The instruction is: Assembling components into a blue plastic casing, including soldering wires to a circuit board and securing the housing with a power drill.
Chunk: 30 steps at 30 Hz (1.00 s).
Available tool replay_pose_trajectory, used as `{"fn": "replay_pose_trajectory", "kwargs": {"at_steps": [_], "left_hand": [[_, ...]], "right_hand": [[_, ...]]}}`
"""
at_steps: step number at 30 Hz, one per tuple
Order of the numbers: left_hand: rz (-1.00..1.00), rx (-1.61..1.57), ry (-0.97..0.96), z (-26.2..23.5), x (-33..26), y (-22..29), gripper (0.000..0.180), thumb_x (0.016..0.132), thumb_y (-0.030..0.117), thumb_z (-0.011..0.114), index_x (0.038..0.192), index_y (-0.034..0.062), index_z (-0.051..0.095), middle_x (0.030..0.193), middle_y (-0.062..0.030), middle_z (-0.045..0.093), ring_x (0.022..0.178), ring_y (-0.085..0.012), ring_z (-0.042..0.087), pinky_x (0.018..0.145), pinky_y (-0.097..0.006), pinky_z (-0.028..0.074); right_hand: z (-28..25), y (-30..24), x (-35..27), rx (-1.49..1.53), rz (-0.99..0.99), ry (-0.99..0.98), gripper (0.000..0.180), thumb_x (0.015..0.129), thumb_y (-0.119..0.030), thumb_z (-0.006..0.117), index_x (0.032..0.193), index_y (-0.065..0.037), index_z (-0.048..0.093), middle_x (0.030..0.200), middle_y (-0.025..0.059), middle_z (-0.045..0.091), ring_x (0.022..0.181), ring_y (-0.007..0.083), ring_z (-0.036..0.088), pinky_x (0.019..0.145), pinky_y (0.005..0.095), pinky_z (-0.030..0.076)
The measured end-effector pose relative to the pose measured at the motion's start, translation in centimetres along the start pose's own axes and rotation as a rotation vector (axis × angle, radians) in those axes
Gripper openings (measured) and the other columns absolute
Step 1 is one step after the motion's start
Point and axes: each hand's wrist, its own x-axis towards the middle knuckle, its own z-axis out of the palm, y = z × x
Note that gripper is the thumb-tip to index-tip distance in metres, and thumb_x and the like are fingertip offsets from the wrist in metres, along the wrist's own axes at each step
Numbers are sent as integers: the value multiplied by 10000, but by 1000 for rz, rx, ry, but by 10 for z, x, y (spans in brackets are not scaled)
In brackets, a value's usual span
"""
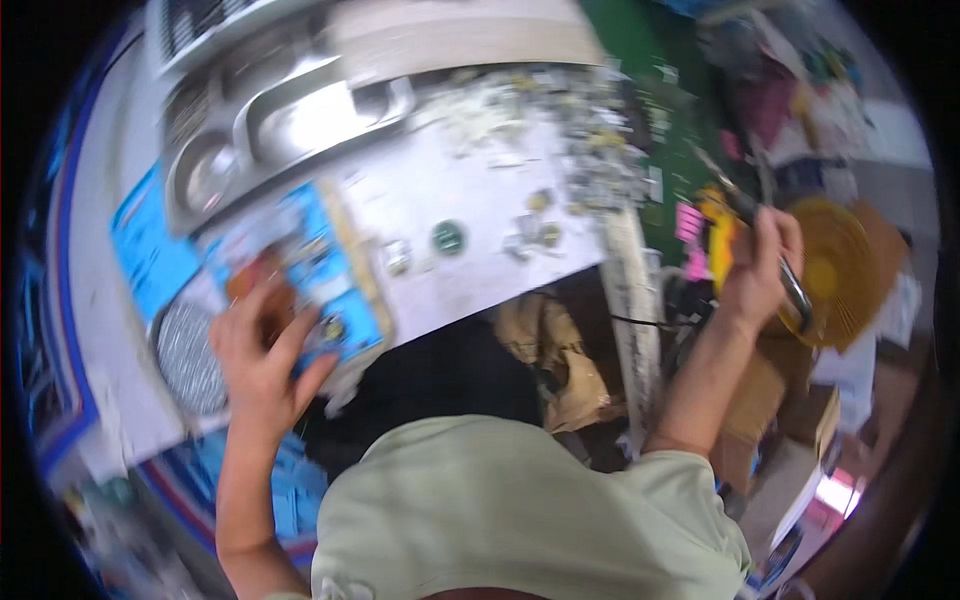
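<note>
My left hand (pixel 255 350) is over the left part of the table, thumb and fingers apart, blurred by motion. Its fingertips are at an orange-brown item (pixel 262 280) on a blue mat (pixel 355 320); whether they touch it I cannot tell. Out to the right, my right hand (pixel 758 268) is closed round a long dark-handled tool (pixel 797 298) with a thin metal tip pointing up and left. The tool's exact kind is too blurred to make out. Behind that hand is a yellow round basket (pixel 835 270).
A compartmented metal tray (pixel 225 150) stands at the back left. Many small metallic parts (pixel 605 150) lie heaped at the back right. A green round piece (pixel 449 237) sits mid-table. A grey wire coil (pixel 190 360) is left of my left hand. Cardboard boxes (pixel 790 450) stand at lower right.
</note>
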Motion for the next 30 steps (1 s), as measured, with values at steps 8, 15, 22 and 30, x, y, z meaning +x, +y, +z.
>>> {"fn": "replay_pose_trajectory", "kwargs": {"at_steps": [8,15,22,30], "left_hand": [[-84,-161,58,11,-6,0,436,770,135,762,1197,63,711,1411,-216,493,1280,-398,496,1072,-466,410],[-137,-159,259,8,-20,-6,463,727,129,815,1180,103,726,1316,-173,567,1136,-344,541,913,-402,476],[-135,-136,326,0,-12,-12,335,718,137,808,1034,89,706,1254,-150,587,1085,-320,555,895,-422,446],[-88,-75,367,5,19,-14,260,737,197,811,967,140,705,1227,-94,608,1087,-298,557,952,-435,384]], "right_hand": [[-4,35,53,-58,-11,231,75,909,-87,728,865,-49,681,673,-51,527,508,30,393,471,214,253],[28,93,64,431,469,21,236,1000,-204,664,1148,-26,619,950,75,674,722,110,554,496,217,399],[201,5,-119,-64,-5,-755,122,818,-47,791,928,-28,741,867,67,707,682,124,597,587,259,472],[273,-18,-125,-614,-473,-983,275,796,-294,744,699,-52,655,692,106,651,720,311,624,614,447,515]]}}
